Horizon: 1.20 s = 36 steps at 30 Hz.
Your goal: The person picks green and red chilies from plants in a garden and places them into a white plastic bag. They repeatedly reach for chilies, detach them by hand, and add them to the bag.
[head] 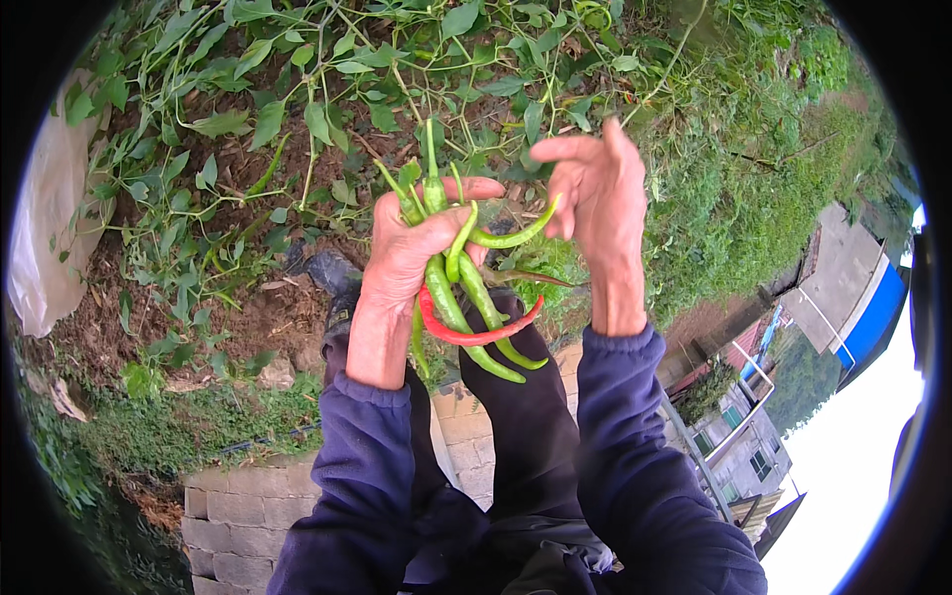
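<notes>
My left hand (405,242) is closed around a bunch of chili peppers. Several long green chili peppers (446,297) hang down from the fist, with their stems sticking out above it. One curved red chili pepper (476,338) crosses over the green ones. A curved green chili (517,236) points out sideways, its tip close to the fingers of my right hand (599,182). That hand is raised with fingers spread and slightly blurred, and no object shows in it. Just beyond both hands grow leafy chili plants (316,119), with a green chili (269,167) hanging at the left.
Pale plastic sheeting (56,230) lies at the left edge. Brown soil (260,312) surrounds the plants. Below, a block wall (238,520) stands beside my legs, and a dark boot (331,271) rests on the soil. Buildings (744,439) appear at the far right.
</notes>
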{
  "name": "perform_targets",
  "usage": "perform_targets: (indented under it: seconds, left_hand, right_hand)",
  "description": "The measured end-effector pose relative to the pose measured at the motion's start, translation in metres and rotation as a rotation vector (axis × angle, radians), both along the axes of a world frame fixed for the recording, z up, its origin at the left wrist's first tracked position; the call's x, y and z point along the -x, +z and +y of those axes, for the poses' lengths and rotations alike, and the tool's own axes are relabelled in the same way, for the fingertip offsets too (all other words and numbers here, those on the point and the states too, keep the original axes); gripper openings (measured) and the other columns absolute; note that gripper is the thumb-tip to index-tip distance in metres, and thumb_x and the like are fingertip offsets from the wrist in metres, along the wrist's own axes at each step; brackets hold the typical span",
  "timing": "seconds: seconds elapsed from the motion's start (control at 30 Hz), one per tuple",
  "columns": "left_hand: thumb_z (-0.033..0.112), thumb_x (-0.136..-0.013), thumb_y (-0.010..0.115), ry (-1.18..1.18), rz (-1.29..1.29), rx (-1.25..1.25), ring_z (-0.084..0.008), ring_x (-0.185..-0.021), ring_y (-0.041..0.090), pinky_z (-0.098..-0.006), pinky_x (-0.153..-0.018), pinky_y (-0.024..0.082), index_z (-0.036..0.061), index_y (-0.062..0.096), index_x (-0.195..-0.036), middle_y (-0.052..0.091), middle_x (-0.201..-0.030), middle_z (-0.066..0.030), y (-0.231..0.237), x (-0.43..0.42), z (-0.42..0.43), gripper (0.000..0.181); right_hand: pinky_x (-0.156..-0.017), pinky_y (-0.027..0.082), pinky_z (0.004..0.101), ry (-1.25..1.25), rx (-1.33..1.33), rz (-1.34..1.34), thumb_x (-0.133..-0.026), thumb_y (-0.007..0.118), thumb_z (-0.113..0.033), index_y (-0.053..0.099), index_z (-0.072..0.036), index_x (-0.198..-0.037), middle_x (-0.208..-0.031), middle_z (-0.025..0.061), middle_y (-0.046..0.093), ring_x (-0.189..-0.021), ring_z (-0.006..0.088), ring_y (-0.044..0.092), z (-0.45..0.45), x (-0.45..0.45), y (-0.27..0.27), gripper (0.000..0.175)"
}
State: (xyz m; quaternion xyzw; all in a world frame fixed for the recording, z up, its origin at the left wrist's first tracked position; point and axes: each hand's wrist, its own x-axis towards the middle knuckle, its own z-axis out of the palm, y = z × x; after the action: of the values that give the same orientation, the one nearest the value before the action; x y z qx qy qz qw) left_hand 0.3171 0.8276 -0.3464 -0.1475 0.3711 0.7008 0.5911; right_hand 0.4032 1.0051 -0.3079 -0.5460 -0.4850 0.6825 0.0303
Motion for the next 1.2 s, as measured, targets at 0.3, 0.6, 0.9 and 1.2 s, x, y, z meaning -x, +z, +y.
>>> perform_targets:
  seconds: [0.3, 0.6, 0.9, 1.2]
  left_hand:
    - [0.022, -0.084, 0.069, -0.063, 0.131, 0.087, -0.0139, -0.062, 0.066, -0.0237, -0.057, 0.054, -0.0078, 0.062, -0.116, 0.069, -0.080, -0.0099, -0.007, -0.006, 0.003, 0.045]
    - [0.013, -0.083, 0.065, -0.198, 0.196, 0.127, -0.0121, -0.060, 0.063, -0.0230, -0.054, 0.050, -0.0054, 0.070, -0.094, 0.067, -0.074, -0.0088, -0.001, -0.005, 0.006, 0.022]
    - [0.020, -0.082, 0.070, -0.058, 0.089, 0.065, -0.0148, -0.061, 0.063, -0.0249, -0.054, 0.052, -0.0045, 0.064, -0.091, 0.066, -0.073, -0.0099, -0.003, -0.006, -0.003, 0.027]
    - [0.026, -0.081, 0.071, -0.050, 0.118, 0.045, -0.0171, -0.063, 0.063, -0.0268, -0.054, 0.052, -0.0043, 0.062, -0.092, 0.064, -0.073, -0.0111, -0.008, -0.006, -0.004, 0.033]
  right_hand:
    - [-0.038, 0.043, 0.0235, 0.058, 0.134, 0.041, -0.075, 0.049, -0.007, 0.065, 0.009, -0.096, -0.057, 0.0080, 0.059, -0.041, 0.0130, 0.053, -0.047, -0.024, 0.011, 0.031]
    - [-0.036, 0.044, 0.0245, 0.161, 0.215, -0.149, -0.085, 0.061, -0.020, 0.069, 0.005, -0.096, -0.055, 0.0063, 0.058, -0.040, 0.0130, 0.054, -0.031, -0.037, -0.015, 0.029]
    - [-0.032, 0.047, 0.0307, -0.399, -0.157, 0.061, -0.085, 0.056, -0.010, 0.064, 0.002, -0.078, -0.048, -0.0007, 0.045, -0.037, 0.0082, 0.042, 0.093, -0.074, -0.023, 0.016]
    - [-0.039, 0.053, 0.0343, -0.388, -0.120, -0.318, -0.092, 0.052, -0.015, 0.062, 0.004, -0.080, -0.053, 0.0018, 0.051, -0.040, 0.0115, 0.048, 0.169, -0.081, -0.090, 0.025]
